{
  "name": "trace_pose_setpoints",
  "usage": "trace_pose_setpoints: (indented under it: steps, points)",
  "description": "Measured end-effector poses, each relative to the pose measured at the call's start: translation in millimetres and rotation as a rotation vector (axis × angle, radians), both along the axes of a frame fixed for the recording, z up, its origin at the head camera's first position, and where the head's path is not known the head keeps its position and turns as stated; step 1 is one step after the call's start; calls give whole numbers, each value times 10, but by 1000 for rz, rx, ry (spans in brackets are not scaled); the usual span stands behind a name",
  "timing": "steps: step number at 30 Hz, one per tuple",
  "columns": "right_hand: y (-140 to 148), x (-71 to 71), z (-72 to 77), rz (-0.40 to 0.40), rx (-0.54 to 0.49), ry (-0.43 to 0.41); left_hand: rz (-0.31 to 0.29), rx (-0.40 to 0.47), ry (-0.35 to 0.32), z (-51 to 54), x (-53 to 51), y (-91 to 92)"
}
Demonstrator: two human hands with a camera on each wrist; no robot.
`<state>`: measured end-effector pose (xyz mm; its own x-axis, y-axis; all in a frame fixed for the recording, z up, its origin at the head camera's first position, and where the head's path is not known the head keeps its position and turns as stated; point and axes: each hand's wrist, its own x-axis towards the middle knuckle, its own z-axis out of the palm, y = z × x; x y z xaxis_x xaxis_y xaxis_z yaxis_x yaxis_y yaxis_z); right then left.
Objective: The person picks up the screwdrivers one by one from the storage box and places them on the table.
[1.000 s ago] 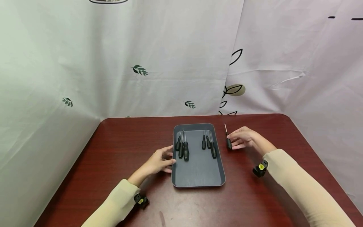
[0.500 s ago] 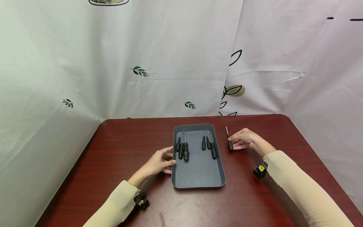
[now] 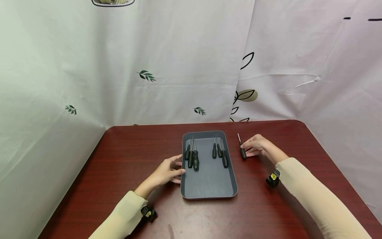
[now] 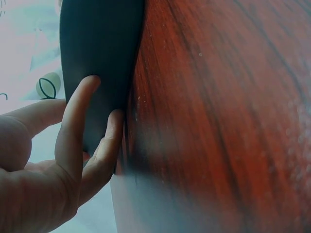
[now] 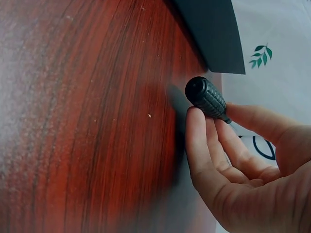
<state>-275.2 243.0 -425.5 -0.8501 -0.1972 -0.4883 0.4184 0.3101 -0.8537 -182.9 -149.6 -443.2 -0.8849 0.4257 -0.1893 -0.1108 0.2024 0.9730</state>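
A grey tray [image 3: 209, 186] lies on the table, with black-handled screwdrivers in two groups inside. Three, among them a larger screwdriver [image 3: 195, 161], lie along its left side; three more, such as a ribbed screwdriver [image 3: 224, 159], lie on its right. My left hand [image 3: 167, 171] grips the tray's left wall. In the left wrist view its fingers press the outer wall [image 4: 104, 43] and the thumb goes over the rim. Right of the tray, my right hand [image 3: 256, 146] pinches another screwdriver [image 5: 211, 99] by its ribbed handle, shaft pointing away. Its tip is hidden in the right wrist view.
The dark red wooden table [image 3: 134, 146] reaches back to a white curtain [image 3: 179, 66] with leaf prints. Curtain also hangs at both sides. A small black device [image 3: 273, 179] sits on each wrist.
The screwdriver in my right hand has shifted slightly to the right and toward me, and leans a little more. My left hand and the tray have stayed in place.
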Motion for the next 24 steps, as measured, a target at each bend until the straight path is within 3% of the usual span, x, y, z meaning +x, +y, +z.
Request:
trace_pose_setpoints:
  steps: [15, 24]
  points:
    - [-97, 1, 37, 9, 124, 79, 5, 10, 0, 3, 7, -16]
    - [-121, -3, 36, 14, 135, 91, -1, 7, -3, 24, 10, -8]
